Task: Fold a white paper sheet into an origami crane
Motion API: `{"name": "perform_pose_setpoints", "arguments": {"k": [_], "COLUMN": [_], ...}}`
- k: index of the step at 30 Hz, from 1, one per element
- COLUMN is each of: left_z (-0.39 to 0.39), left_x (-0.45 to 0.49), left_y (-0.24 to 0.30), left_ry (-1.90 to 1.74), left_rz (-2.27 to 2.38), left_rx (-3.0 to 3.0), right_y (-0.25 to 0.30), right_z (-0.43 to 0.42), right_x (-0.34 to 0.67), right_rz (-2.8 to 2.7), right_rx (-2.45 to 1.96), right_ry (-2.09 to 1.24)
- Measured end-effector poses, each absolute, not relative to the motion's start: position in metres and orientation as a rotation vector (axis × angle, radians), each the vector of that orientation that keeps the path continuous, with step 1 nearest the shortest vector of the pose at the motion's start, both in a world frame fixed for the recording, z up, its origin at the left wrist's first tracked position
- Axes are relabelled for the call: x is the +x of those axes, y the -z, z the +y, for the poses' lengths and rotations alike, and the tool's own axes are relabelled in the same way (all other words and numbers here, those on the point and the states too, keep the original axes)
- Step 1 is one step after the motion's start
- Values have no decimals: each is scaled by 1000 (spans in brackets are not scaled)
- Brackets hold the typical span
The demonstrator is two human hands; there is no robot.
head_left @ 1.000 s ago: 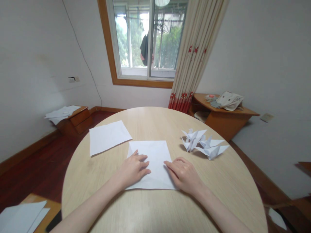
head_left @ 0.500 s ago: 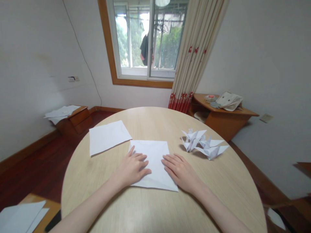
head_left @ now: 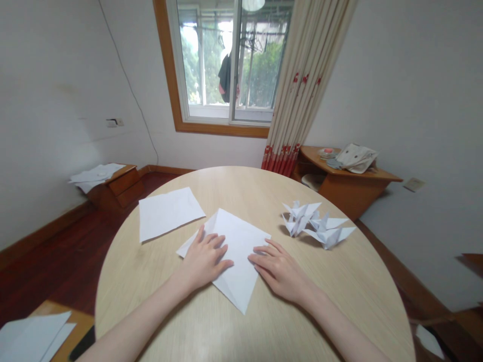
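Observation:
A square white sheet of paper (head_left: 236, 241) lies turned like a diamond on the round wooden table (head_left: 339, 281), one corner pointing toward me. My left hand (head_left: 206, 259) rests flat on its left half, fingers stretched out. On the sheet's right edge lies my right hand (head_left: 277, 269), fingers spread and flat as well. Neither hand grips anything.
A second white sheet (head_left: 168, 212) lies further left on the table. Several folded white paper cranes (head_left: 317, 223) sit at the right. A low cabinet with papers (head_left: 107, 181) stands at the left wall, a wooden corner desk (head_left: 347, 176) with a bag at the right.
The sheet under my hands has been rotated from square-on to a diamond position, a corner now pointing toward me. Both hands stayed flat on it.

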State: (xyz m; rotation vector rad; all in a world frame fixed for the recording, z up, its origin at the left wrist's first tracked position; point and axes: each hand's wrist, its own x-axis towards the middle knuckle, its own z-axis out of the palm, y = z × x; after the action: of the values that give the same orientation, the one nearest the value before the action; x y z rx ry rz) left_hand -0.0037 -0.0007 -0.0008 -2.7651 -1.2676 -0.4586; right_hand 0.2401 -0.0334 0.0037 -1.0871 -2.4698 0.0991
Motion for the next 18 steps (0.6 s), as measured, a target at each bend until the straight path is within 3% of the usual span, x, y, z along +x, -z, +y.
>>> {"name": "perform_pose_setpoints", "arguments": {"k": [18], "left_z": [2], "left_x": [-7], "left_y": [11], "left_ry": [376], "left_rz": [-1199], "left_rx": [-2782], "right_y": [-10], "right_z": [-41], "right_x": [237], "right_rz": [-2497], "right_rx": [-1010], "right_ry": [-330]}}
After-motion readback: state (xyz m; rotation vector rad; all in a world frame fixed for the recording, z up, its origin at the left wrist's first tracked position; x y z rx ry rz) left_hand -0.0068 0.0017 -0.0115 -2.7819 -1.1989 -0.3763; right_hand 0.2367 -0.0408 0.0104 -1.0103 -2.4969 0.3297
